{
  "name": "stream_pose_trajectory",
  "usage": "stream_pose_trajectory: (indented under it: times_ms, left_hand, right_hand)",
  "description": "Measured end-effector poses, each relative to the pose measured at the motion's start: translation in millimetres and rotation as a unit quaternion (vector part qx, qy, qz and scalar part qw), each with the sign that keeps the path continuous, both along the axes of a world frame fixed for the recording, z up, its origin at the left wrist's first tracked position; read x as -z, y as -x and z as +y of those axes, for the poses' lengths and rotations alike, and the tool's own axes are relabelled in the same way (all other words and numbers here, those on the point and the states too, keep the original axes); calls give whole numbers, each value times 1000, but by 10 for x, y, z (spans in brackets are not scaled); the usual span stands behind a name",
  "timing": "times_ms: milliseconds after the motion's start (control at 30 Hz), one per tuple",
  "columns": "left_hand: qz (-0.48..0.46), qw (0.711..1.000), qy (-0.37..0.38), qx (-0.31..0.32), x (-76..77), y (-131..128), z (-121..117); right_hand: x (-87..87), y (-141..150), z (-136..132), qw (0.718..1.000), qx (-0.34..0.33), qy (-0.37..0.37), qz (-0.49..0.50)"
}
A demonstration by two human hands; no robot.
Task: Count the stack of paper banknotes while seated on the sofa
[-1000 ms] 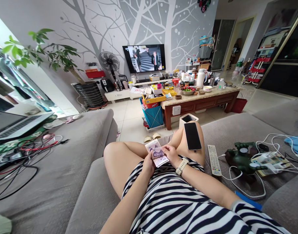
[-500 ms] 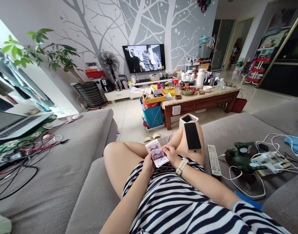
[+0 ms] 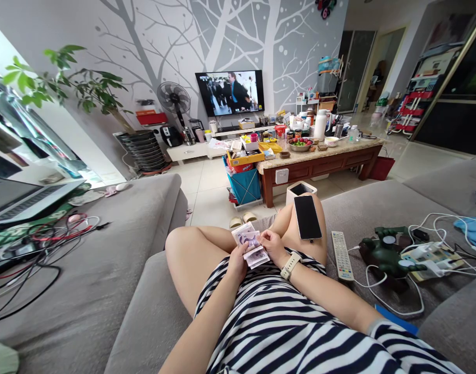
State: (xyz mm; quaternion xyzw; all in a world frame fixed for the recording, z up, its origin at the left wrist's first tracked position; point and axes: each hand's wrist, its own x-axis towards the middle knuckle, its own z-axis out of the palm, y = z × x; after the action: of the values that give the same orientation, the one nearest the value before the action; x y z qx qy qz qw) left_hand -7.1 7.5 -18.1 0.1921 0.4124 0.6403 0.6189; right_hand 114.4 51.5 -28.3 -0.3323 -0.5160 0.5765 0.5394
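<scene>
I sit cross-legged on a grey sofa (image 3: 86,301) in a striped dress. My left hand (image 3: 237,261) grips a small stack of purple banknotes (image 3: 249,243) from below, in my lap. My right hand (image 3: 272,245), with a pale watch on its wrist, pinches the right edge of the notes with thumb and fingers. A black phone (image 3: 307,217) lies face up on my right knee. A white remote control (image 3: 341,255) rests on the cushion just right of my leg.
A dark green toy (image 3: 386,254) and a tangle of white cables with a power strip (image 3: 428,254) lie on the sofa to the right. A laptop (image 3: 23,200) and cords sit at left. Ahead stand a cluttered coffee table (image 3: 319,156), a white bin (image 3: 300,191) and a television (image 3: 229,92).
The banknotes have been fanned: a lower note now sticks out further to the right under my right fingers. The picture on the television has changed. My arms stay in place.
</scene>
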Motion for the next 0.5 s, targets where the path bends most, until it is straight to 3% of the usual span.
stream_pose_trajectory:
  times_ms: [233, 500]
  left_hand:
    - [16, 1000, -4, 2, -16, -2, -12]
    - [18, 1000, -4, -4, 45, 15, 11]
  right_hand:
    - [74, 17, 70, 998, 59, 3, -25]
    - [111, -9, 83, 995, 64, -14, -70]
